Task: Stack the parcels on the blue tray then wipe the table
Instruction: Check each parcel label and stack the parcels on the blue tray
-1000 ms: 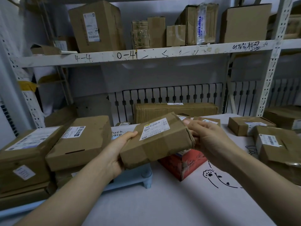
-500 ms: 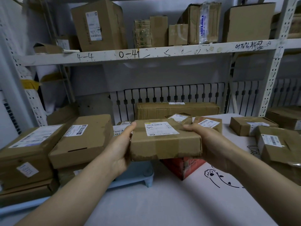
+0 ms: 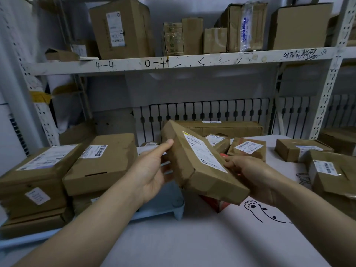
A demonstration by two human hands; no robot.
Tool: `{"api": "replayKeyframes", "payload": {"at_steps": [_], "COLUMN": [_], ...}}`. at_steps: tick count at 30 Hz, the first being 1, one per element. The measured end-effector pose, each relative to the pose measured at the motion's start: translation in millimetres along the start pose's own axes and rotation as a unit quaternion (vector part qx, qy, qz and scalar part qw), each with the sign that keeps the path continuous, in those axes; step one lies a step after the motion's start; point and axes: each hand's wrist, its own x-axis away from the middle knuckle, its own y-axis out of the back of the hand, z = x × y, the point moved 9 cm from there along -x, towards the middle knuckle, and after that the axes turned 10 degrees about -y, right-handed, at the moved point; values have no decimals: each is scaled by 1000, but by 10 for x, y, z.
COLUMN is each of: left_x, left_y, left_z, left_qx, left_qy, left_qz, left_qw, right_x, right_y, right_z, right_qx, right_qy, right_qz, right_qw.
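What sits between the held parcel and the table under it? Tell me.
A red box lies on the table, directly below the held parcel, in the head view.

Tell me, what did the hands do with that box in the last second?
Both hands, left hand and right hand, kept hold of the parcel and turned it: tilted, then level, now its far end swung left and up. The parcels stacked on the blue tray stayed put.

Tilted parcel [image 3: 200, 162] between both hands
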Motion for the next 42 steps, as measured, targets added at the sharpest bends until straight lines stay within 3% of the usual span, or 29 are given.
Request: {"api": "replayKeyframes", "payload": {"at_steps": [20, 27, 35, 42], "left_x": [171, 157, 109, 159], "left_y": [-200, -105, 55, 27], "left_z": [-150, -167, -115, -476], "left_qx": [-40, -116, -120, -124], "left_qy": [-64, -88, -86, -206], "left_qz": [109, 72, 24, -3], "left_qw": [991, 987, 989, 971], "right_x": [17, 45, 166, 228], "right_y": [94, 68, 31, 147], "right_z": [-29, 32, 164, 311], "right_qx": [30, 33, 12, 12], "right_qy": [-7, 23, 72, 153], "right_qz": [-70, -51, -33, -108], "right_qw": [997, 998, 997, 982]}}
